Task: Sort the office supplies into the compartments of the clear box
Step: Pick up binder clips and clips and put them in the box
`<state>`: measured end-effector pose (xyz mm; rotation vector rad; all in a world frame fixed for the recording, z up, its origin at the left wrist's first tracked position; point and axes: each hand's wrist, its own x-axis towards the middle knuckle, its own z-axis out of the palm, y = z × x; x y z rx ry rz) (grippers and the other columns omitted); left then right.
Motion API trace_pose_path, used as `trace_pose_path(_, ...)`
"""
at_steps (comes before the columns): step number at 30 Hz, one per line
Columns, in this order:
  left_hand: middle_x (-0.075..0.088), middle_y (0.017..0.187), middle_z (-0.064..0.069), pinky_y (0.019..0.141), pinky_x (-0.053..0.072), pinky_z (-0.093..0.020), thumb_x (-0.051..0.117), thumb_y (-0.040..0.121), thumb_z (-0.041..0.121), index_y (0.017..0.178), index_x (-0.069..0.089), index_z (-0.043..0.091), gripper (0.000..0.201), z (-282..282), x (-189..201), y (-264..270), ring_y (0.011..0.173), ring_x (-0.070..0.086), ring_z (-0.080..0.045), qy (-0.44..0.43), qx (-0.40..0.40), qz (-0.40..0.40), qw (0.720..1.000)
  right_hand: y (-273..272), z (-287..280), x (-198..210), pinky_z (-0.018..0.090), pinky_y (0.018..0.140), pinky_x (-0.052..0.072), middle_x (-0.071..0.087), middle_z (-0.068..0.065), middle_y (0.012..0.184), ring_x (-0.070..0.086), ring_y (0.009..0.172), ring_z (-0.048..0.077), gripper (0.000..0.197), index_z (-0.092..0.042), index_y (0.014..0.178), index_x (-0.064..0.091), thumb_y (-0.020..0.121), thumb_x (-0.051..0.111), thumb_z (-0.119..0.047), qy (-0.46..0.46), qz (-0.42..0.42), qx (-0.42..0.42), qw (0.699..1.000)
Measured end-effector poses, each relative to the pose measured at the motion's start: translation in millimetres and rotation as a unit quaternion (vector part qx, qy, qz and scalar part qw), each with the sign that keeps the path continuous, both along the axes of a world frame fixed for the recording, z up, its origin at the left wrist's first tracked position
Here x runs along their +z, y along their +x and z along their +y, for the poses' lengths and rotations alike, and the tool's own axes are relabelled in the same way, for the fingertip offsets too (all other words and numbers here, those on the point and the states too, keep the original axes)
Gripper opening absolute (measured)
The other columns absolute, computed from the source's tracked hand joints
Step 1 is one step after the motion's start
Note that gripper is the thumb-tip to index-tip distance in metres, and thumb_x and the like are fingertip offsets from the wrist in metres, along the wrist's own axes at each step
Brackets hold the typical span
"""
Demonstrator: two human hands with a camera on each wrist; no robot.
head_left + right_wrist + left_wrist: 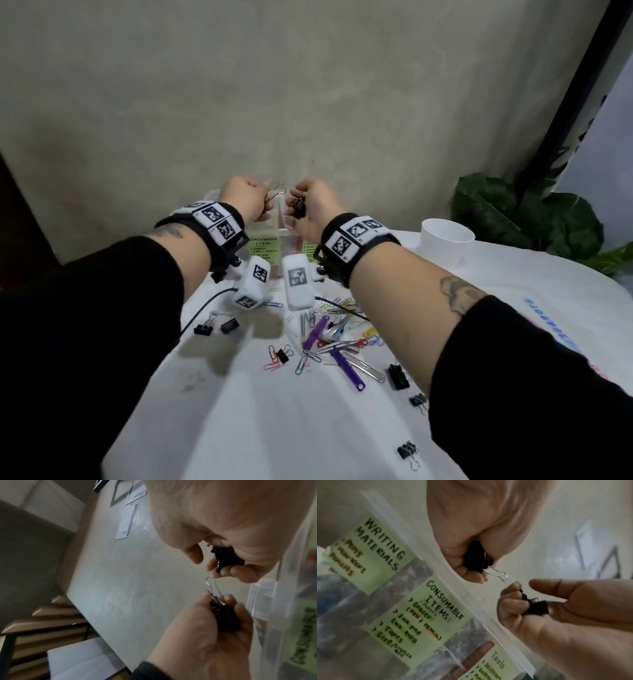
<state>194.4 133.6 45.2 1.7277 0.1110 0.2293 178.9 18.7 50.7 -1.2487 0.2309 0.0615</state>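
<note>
Both hands hover side by side over the clear box [281, 240], whose green labels read Writing Materials, Consumable Items [436, 615] and Tools. My left hand [263, 202] grips a black binder clip [476, 559]; its wire handle [280, 189] sticks out toward the other hand. My right hand [297, 200] holds black binder clips [298, 209] in curled fingers, with the thumb lifted off them. In the right wrist view the right hand's clips [226, 557] sit just above the left hand's clip [224, 618]. The box's contents are blurred.
On the white table lie mixed paper clips [329, 329], purple and red fasteners [346, 370] and loose black binder clips [203, 329] [398, 376] [407, 450]. A white cup [445, 240] and a plant [513, 212] stand at the back right. A wall rises behind the box.
</note>
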Motion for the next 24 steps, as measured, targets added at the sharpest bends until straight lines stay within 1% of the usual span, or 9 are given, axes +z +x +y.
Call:
trace_pose_path(3,0.056,0.068,-0.008,0.04,0.052,-0.019,0.056,0.099,0.018,0.07,0.05,0.012,0.03,0.8,-6.3,9.6,0.055,0.054,-0.017,-0.075,0.0,0.034,0.997,8.1,19.9,0.3,0.025,0.044,0.028,0.046,0.011,0.063,0.033,0.047,0.015,0.016,-0.008,0.072,0.045,0.083,0.038,0.0,-0.034,-0.007,-0.023,0.999)
trace_pose_path(6,0.06,0.08,-0.01,0.039,0.048,-0.018,0.054,0.098,0.011,0.076,0.053,0.016,0.023,7.4,-14.2,16.4,0.059,0.057,-0.017,-0.004,-0.028,0.056,0.998,26.8,34.3,-12.8,0.023,0.037,0.031,0.064,0.039,0.103,0.036,0.043,0.017,0.028,0.001,0.086,0.055,0.069,0.034,0.009,-0.059,-0.004,-0.015,0.998)
trace_pose_path(8,0.061,0.085,-0.006,0.044,0.05,-0.016,0.052,0.097,0.009,0.078,0.056,0.019,0.022,10.8,-12.8,16.4,0.062,0.059,-0.013,0.062,-0.057,0.065,0.994,33.6,38.0,-14.8,0.026,0.04,0.032,0.068,0.031,0.097,0.038,0.046,0.018,0.04,0.0,0.097,0.059,0.068,0.033,0.01,-0.068,-0.004,-0.011,0.998)
trace_pose_path(11,0.062,0.087,-0.01,0.046,0.051,-0.016,0.047,0.098,0.008,0.076,0.055,0.015,0.024,12.9,-4.8,12.5,0.062,0.058,-0.016,0.102,-0.075,0.106,0.986,30.4,37.1,-9.9,0.026,0.048,0.03,0.043,0.01,0.063,0.037,0.052,0.018,0.029,-0.004,0.096,0.058,0.082,0.036,0.009,-0.083,0.001,0.018,0.996)
trace_pose_path(14,0.064,0.089,-0.02,0.072,0.06,-0.04,0.046,0.097,0.01,0.079,0.059,0.007,0.023,10.2,-1.3,12.7,0.071,0.063,-0.028,0.067,-0.074,0.139,0.985,31.9,38.0,-9.9,0.028,0.054,0.038,0.045,0.007,0.066,0.043,0.055,0.018,0.014,-0.008,0.077,0.048,0.086,0.043,0.0,-0.041,0.001,0.033,0.999)
trace_pose_path(16,0.064,0.089,-0.018,0.063,0.055,-0.037,0.048,0.096,0.011,0.089,0.062,0.008,0.016,6.9,0.0,9.9,0.067,0.062,-0.027,0.013,-0.071,0.138,0.988,35.9,39.6,-11.2,0.031,0.058,0.044,0.05,0.007,0.069,0.049,0.059,0.02,0.013,-0.009,0.08,0.051,0.092,0.048,-0.012,0.0,0.0,0.028,1.0)
trace_pose_path(19,0.065,0.078,-0.01,0.051,0.05,-0.025,0.048,0.097,0.016,0.082,0.063,0.012,0.022,1.7,3.2,1.2,0.065,0.061,-0.021,-0.066,-0.095,0.131,0.985,44.8,40.8,-13.7,0.038,0.069,0.052,0.058,0.01,0.073,0.057,0.066,0.026,0.026,-0.008,0.079,0.057,0.095,0.049,-0.027,0.034,0.001,0.019,0.999)
trace_pose_path(21,0.07,0.074,-0.008,0.046,0.049,-0.021,0.045,0.099,0.019,0.08,0.063,0.013,0.027,0.8,1.5,-1.0,0.061,0.064,-0.018,-0.002,-0.089,0.092,0.992,48.6,41.6,-14.0,0.044,0.079,0.054,0.06,0.009,0.072,0.06,0.072,0.028,0.032,-0.008,0.075,0.058,0.096,0.049,-0.03,0.007,-0.007,0.009,1.0)
trace_pose_path(24,0.07,0.106,-0.016,0.076,0.054,-0.035,0.034,0.101,0.014,0.108,0.064,0.01,0.031,4.6,-6.4,2.7,0.088,0.067,-0.029,0.161,-0.066,0.038,0.984,48.5,39.5,-14.6,0.049,0.093,0.051,0.061,0.011,0.08,0.059,0.081,0.028,0.03,-0.01,0.075,0.057,0.097,0.045,-0.027,-0.083,-0.035,0.003,0.996)
